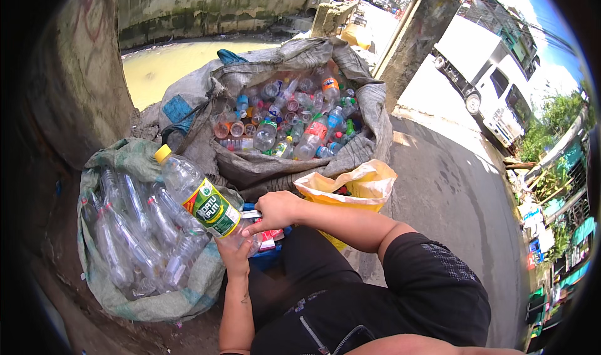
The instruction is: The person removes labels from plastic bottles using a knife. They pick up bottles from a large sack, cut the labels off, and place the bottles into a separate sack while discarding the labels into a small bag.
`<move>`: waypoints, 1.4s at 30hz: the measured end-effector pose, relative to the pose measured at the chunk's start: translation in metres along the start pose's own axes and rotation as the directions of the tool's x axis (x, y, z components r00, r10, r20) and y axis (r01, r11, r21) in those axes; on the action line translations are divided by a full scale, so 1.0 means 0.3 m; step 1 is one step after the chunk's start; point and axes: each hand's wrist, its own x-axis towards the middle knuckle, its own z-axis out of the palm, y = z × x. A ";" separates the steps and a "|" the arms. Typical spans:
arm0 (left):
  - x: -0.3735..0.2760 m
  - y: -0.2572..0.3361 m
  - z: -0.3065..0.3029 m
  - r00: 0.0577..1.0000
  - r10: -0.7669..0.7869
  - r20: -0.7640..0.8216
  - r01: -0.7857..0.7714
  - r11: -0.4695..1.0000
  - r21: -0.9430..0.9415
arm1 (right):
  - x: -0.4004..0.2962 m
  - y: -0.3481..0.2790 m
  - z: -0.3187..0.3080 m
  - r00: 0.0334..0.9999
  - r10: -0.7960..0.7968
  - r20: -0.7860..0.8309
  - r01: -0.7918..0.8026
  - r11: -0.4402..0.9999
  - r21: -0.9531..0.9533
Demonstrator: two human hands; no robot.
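My left hand point(236, 254) grips the lower end of a clear plastic bottle point(185, 175) with a yellow cap and a green and yellow label. The bottle is tilted, its cap towards the upper left. Against the label's edge, my right hand point(277, 210) holds a small metal-coloured tool point(251, 214), probably a knife or cutter; its blade is not clearly visible. At the left, a pale green woven sack point(188, 303) holds clear bottles laid lengthwise. Behind the hands, a large grey woven sack point(375, 101) stands open, full of mixed plastic bottles.
A yellow and white sack point(347, 196) stands beside my right forearm. Red and blue items lie below the bottle. Concrete pillars rise at left point(89, 73) and upper right point(425, 31), with murky water point(188, 64) and a wall behind. A white truck point(493, 78) is on the road.
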 end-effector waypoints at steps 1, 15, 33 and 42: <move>0.010 -0.015 -0.004 1.000 0.020 0.004 -0.020 0.999 0.045 | 0.010 0.000 0.003 1.000 0.020 0.007 -0.020 1.000 0.018; 0.047 -0.021 0.069 0.976 0.183 -0.122 -0.145 0.953 0.265 | 0.047 -0.032 0.016 0.982 0.189 0.015 -0.189 0.981 0.039; 0.060 -0.107 0.036 0.953 0.058 -0.298 0.014 0.972 0.237 | 0.089 -0.051 0.122 0.988 0.117 -0.102 -0.120 0.992 -0.029; 0.024 -0.010 0.013 0.977 -0.169 0.132 0.210 0.878 -0.429 | 0.076 -0.020 0.046 0.999 0.011 -0.031 -0.006 0.992 0.129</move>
